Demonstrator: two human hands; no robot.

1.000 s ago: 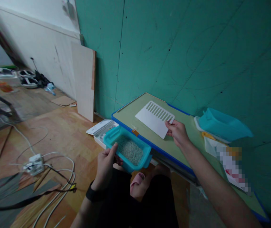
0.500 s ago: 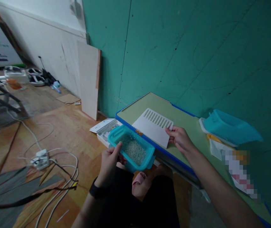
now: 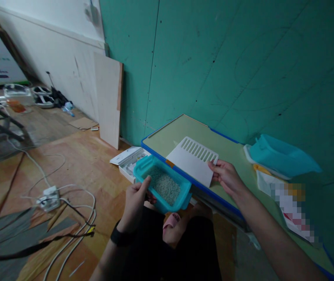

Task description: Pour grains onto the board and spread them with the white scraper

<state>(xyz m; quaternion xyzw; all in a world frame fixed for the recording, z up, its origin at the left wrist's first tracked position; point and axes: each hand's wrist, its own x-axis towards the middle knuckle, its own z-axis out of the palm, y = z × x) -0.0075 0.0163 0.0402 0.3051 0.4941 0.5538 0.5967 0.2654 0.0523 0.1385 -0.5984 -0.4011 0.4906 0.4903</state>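
Note:
My left hand (image 3: 134, 201) grips the near rim of a teal plastic tray (image 3: 181, 195) filled with small pale granules (image 3: 167, 186), held just below the front edge of the green, blue-edged table (image 3: 173, 134). My right hand (image 3: 227, 176) pinches the right edge of a white flat slotted plate (image 3: 192, 162), which rests on the table with its lower edge at the table's front edge, right above the tray. A dark band sits on my left wrist.
A teal lid or bin (image 3: 282, 156) and papers (image 3: 290, 203) lie on the table's right side. A white box (image 3: 127, 160) sits on the floor by the table. A power strip (image 3: 48, 197) and cables cross the wooden floor; a board (image 3: 108, 103) leans against the wall.
The white slotted plate and my right hand have slid a little toward the table's front edge, over the tray. My left hand keeps holding the tray in much the same place.

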